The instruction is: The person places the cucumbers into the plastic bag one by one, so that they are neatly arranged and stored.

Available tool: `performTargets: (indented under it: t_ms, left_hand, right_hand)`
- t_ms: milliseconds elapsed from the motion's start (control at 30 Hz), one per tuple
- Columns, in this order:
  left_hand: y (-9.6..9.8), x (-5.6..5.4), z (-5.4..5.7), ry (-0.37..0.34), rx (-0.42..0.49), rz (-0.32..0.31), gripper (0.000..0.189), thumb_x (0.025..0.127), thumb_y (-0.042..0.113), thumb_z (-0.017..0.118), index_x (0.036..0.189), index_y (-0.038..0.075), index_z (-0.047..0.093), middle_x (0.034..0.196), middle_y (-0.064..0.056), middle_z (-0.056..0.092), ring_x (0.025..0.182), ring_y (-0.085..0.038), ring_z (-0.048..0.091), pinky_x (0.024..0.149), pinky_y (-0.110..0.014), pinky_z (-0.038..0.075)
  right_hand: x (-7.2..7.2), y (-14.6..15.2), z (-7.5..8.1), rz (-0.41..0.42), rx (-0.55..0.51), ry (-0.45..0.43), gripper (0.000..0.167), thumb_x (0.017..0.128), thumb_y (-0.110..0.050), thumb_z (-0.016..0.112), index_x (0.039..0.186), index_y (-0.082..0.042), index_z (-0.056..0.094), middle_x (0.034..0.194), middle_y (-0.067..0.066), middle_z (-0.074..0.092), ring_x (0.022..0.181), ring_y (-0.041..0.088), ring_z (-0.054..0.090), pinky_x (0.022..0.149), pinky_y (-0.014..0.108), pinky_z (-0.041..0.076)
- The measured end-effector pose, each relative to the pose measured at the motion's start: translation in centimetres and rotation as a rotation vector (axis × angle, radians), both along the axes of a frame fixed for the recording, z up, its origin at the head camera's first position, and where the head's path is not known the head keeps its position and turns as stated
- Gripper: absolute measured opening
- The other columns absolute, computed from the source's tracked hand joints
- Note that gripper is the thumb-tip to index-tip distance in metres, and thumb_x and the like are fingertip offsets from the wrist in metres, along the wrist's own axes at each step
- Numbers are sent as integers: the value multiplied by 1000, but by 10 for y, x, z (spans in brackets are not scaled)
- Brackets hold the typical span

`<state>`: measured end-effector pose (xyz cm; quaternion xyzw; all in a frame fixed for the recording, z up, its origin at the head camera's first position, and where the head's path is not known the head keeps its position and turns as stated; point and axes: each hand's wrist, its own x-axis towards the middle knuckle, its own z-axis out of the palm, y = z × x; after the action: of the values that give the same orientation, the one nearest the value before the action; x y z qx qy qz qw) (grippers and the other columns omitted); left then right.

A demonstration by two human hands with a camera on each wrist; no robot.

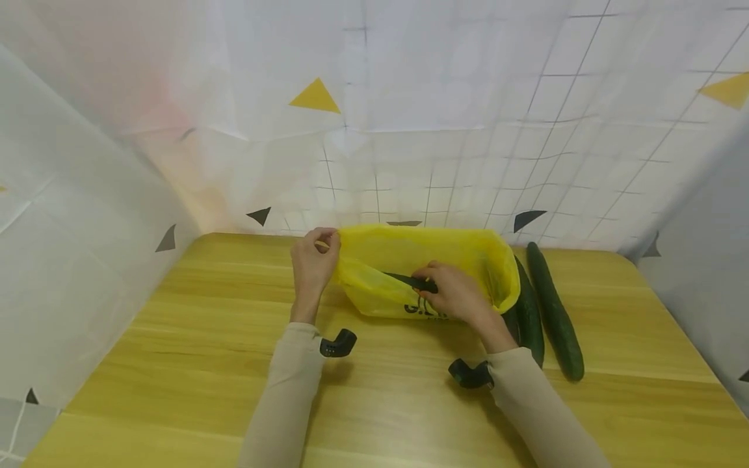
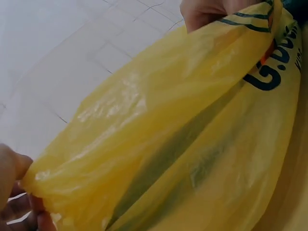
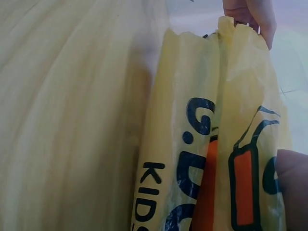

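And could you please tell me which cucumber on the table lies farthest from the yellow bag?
The rightmost cucumber: it alone shows whole, while the others, nearer the yellow bag, are partly hidden.

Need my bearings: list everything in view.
Yellow bag: one, yellow with print, toward table's far edge
Cucumbers: at least two, dark green, right of the bag
Cucumber-like shape: at least one, dark green, inside the bag
Table: one, wood-coloured, beneath the bag
Wall sheeting: three sides, white, around the table
Triangles: several, yellow or dark, on the sheeting
Wrist cameras: two, black, one per wrist
Sleeves: two, beige, on the forearms
Left hand: one, holding bag's left edge
Right hand: one, pinching bag's front edge
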<state>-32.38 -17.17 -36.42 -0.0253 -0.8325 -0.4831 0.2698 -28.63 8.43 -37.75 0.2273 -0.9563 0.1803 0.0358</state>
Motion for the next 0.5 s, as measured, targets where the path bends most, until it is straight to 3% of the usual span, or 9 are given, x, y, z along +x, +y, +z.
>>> performTargets:
  t_ms: [200, 500]
  left_hand:
    - [1, -1, -7, -93, -47, -18, 18, 89, 19, 60, 95, 8, 72, 81, -8, 68, 68, -21, 62, 59, -29, 50]
    - [2, -6, -20, -115, -15, -9, 17, 88, 18, 60, 95, 9, 73, 80, -8, 68, 65, -21, 61, 56, -26, 48]
  right_hand:
    - [0, -3, -7, 1, 27, -15, 32, 87, -24, 68, 118, -13, 66, 110, 5, 64, 87, 21, 62, 73, 38, 51]
    - [0, -7, -15, -20, 49, -35, 34, 87, -21, 68, 120, -12, 64, 114, 6, 63, 86, 21, 63, 69, 36, 52]
